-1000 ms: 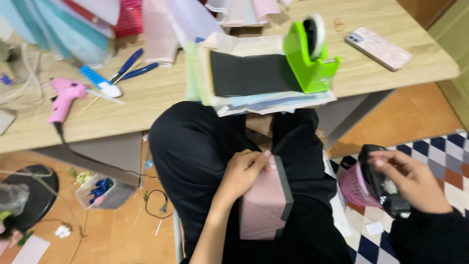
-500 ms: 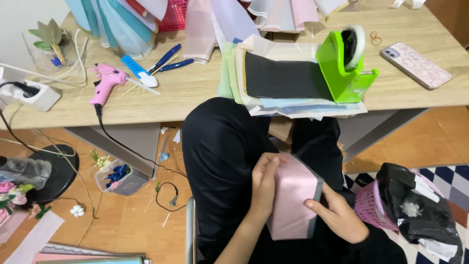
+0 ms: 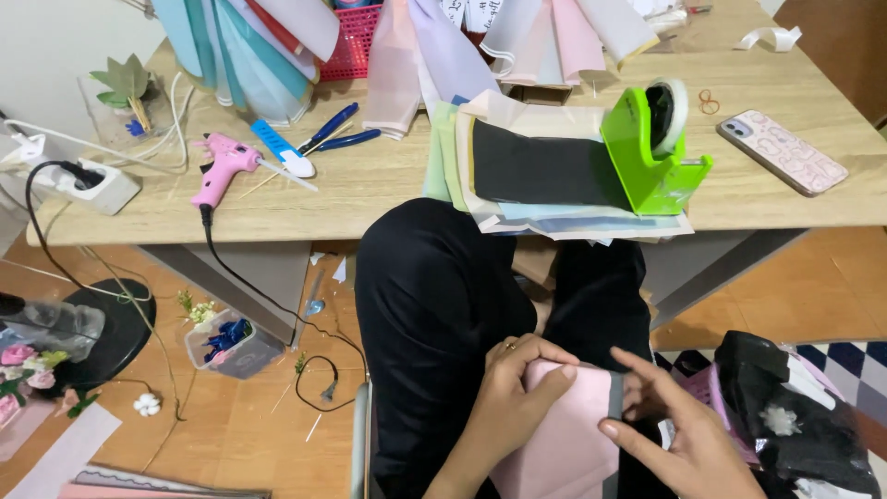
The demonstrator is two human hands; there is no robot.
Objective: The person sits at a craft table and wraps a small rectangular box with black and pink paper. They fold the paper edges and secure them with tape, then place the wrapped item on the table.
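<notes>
- A pink sheet of paper (image 3: 564, 434), edged by a grey strip on its right side, is held over the lap, well below the green tape dispenser (image 3: 651, 152) and nearer the viewer.
- The top left corner of the pink sheet is gripped by the left hand (image 3: 517, 388), whose fingers are curled over the edge; a ring is seen on one finger.
- The right hand (image 3: 670, 430) is laid against the right edge of the sheet, with the fingers spread and the forefinger stretched out across the grey strip.
- The green tape dispenser is set on the wooden table (image 3: 370, 185), on top of a stack of coloured paper sheets (image 3: 545, 176) whose uppermost sheet is black.
- To the right of the dispenser, near the table's edge, a phone in a pale patterned case (image 3: 781, 151) is placed flat.
- Well to the left of the dispenser, a pink glue gun (image 3: 220, 164) is laid on the table, its black cord hung over the edge to the floor.
- Between the glue gun and the dispenser, blue-handled pliers (image 3: 337, 129) and a blue and white cutter (image 3: 282, 151) are found.
- Behind the dispenser, hanging sheets of paper in pastel colours (image 3: 443, 46) and a red basket (image 3: 356, 42) are seen.
- A white power strip (image 3: 88, 185) is set at the table's far left end.
- Lower right of the dispenser, a black bag (image 3: 785, 416) is lying on the floor beside the right hand.
</notes>
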